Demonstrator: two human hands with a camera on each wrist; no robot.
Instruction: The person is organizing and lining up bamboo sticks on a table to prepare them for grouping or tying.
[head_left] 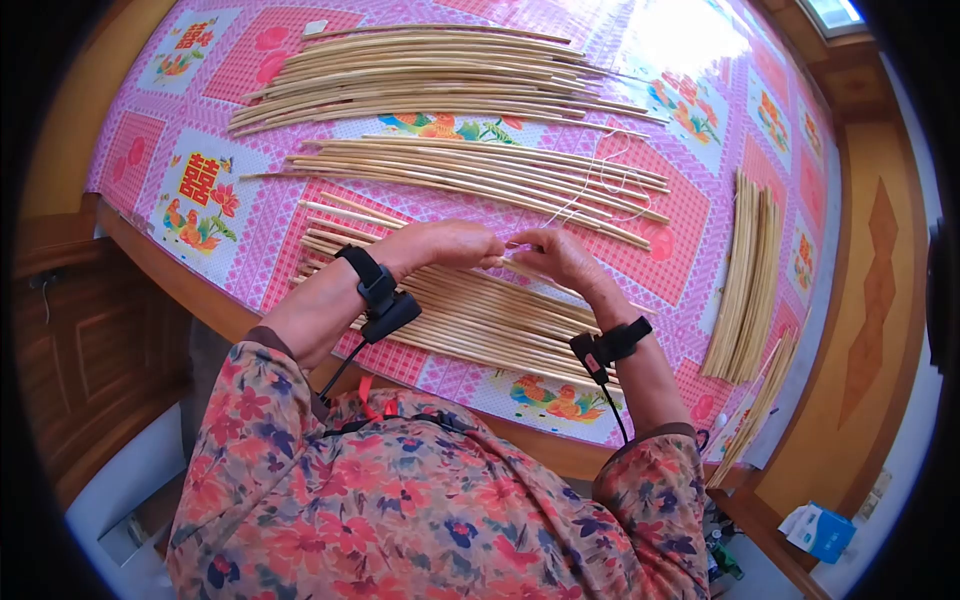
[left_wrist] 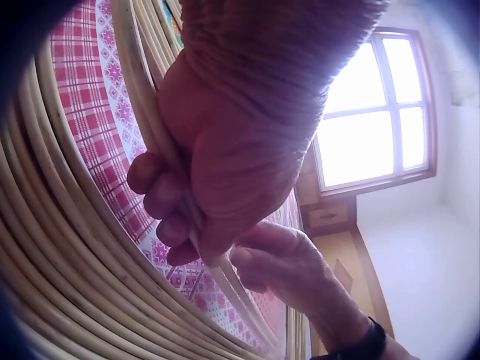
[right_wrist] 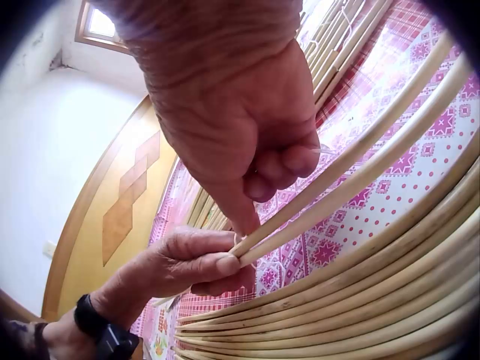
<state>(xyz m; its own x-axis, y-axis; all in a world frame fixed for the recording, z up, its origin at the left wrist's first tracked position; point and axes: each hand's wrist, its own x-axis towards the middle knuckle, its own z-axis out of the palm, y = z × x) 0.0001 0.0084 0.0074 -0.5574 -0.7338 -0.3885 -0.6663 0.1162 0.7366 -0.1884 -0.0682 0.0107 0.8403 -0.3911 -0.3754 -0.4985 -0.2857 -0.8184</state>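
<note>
Two pale sticks (right_wrist: 360, 169) lie side by side in the left hand (head_left: 455, 243). In the left wrist view the left hand (left_wrist: 240, 150) curls its fingers round them, and in the right wrist view its thumb presses near the point where they meet. Close against it is the right hand (head_left: 560, 257), its index finger at the same spot and its other fingers curled in the right wrist view (right_wrist: 240, 135). Thin white thread (right_wrist: 238, 239) shows at that fingertip and by the curled fingers. The thumb of the right hand is hidden there.
Below the hands spreads a row of sticks (head_left: 470, 310) on the patterned tablecloth (head_left: 250, 240). Two more groups (head_left: 480, 170) (head_left: 420, 80) lie farther back, with loose white thread (head_left: 590, 185) over the nearer one. Bundles (head_left: 745, 280) lie at the right edge.
</note>
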